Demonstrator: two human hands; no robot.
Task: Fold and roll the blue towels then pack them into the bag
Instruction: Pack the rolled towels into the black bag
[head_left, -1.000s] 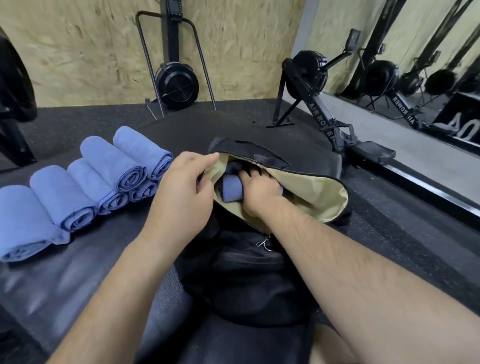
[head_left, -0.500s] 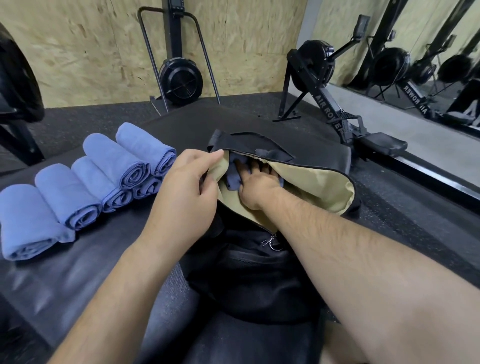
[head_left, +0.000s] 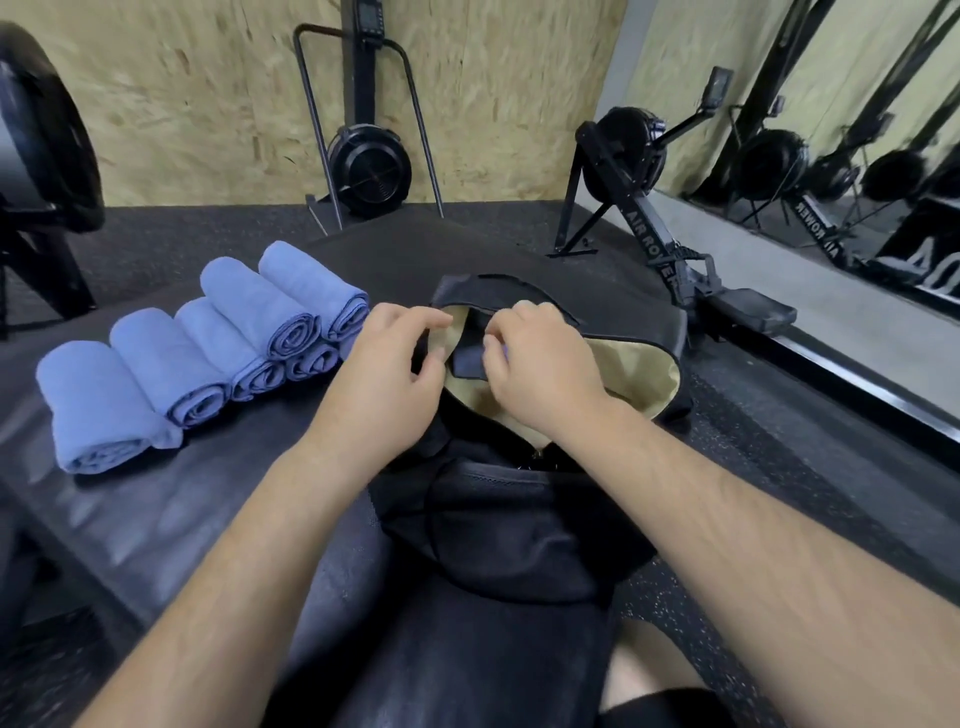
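A black bag (head_left: 519, 525) with tan lining (head_left: 639, 364) lies open in front of me on a black padded bench (head_left: 145, 514). My left hand (head_left: 395, 379) pinches the left edge of the bag's mouth. My right hand (head_left: 540, 369) sits in the mouth with curled fingers over a blue towel (head_left: 467, 364), which lies shadowed inside; a sliver of blue shows under the thumb. Several rolled blue towels (head_left: 260, 317) lie stacked side by side on the bench to the left of the bag, the nearest roll (head_left: 98, 405) at the left end.
An air rower (head_left: 649, 228) stands on the rubber floor to the right, beside a wall mirror (head_left: 831, 130). Another fan machine (head_left: 369, 166) leans on the wooden back wall. Dark equipment (head_left: 41, 135) stands at the far left.
My right hand has pushed the towel deeper and risen toward the bag's mouth. The left hand has shifted its pinch along the rim. The view has moved closer.
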